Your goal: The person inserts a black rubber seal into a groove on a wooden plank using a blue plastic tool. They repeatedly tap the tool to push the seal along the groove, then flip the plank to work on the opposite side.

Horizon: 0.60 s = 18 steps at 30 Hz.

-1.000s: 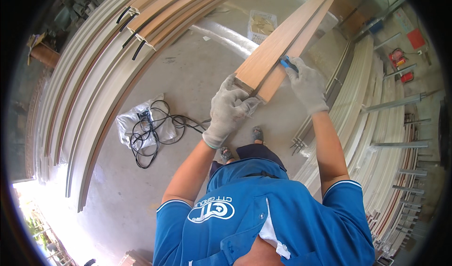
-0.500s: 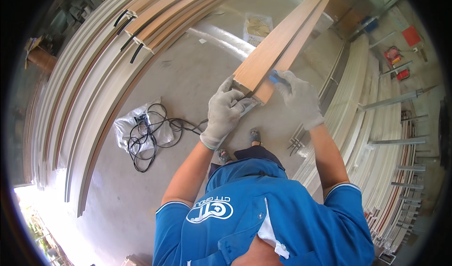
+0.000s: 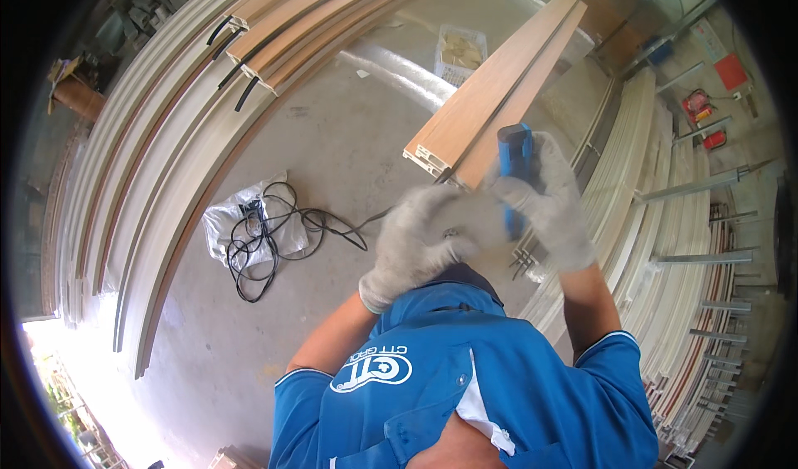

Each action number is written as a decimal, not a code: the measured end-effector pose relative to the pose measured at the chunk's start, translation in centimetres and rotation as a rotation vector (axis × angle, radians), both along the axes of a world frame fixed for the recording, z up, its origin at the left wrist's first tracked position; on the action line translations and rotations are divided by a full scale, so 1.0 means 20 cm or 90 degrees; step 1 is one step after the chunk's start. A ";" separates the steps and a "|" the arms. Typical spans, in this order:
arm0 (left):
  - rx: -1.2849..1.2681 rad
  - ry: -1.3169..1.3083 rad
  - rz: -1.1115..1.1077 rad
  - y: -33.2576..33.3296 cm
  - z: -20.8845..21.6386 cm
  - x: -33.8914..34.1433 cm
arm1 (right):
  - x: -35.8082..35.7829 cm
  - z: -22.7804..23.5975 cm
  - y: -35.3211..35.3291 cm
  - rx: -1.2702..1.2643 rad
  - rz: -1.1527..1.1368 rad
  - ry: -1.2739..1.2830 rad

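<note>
My right hand [image 3: 550,207], in a grey-white work glove, is closed round a blue and black elongated hand tool [image 3: 515,155] held upright; its exact kind does not show. Beside it, my gloved left hand [image 3: 413,240] is off the boards, fingers curved and apart, with nothing visible in it. Just beyond both hands lies a long wood-look profile [image 3: 490,83], its hollow white end facing me. A dark groove separates it from a narrower matching strip [image 3: 525,99]. The strip's near end is partly hidden behind my right hand and the tool.
Left, a black cord [image 3: 287,207] lies tangled over a clear plastic bag [image 3: 237,228] on the floor. Long profiles [image 3: 187,195] with black strips at their ends are stacked beyond. White profiles [image 3: 615,245] fill a metal rack at right. A white basket [image 3: 460,54] stands ahead.
My left hand has let go of the profile's near end and come back toward my body. My right hand has drawn back from the strip, turning the blue tool upright.
</note>
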<state>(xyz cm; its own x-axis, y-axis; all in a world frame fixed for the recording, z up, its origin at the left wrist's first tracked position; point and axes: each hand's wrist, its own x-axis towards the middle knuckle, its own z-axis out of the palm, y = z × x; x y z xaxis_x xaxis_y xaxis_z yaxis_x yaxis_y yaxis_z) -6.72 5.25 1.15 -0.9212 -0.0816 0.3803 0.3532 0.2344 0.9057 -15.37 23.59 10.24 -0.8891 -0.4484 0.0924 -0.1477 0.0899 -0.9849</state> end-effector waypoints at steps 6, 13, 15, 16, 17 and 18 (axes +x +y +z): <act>-0.017 -0.185 -0.158 0.00 0.02 0.07 | 0.10 -0.13 0.00 -0.098 0.001 -0.020; -0.590 0.009 -0.055 -0.11 0.05 0.05 | 0.12 -0.05 0.23 0.482 0.289 0.186; -0.644 0.001 -0.100 -0.11 0.06 0.03 | 0.18 -0.11 0.22 0.487 0.324 0.085; -0.651 -0.014 -0.117 -0.12 0.05 0.03 | 0.20 -0.14 0.22 0.462 0.304 0.071; -0.642 -0.003 -0.122 -0.12 0.03 0.02 | 0.22 -0.17 0.22 0.439 0.283 0.059; -0.510 -0.037 -0.068 -0.14 0.00 0.01 | 0.23 -0.19 0.23 0.404 0.261 0.058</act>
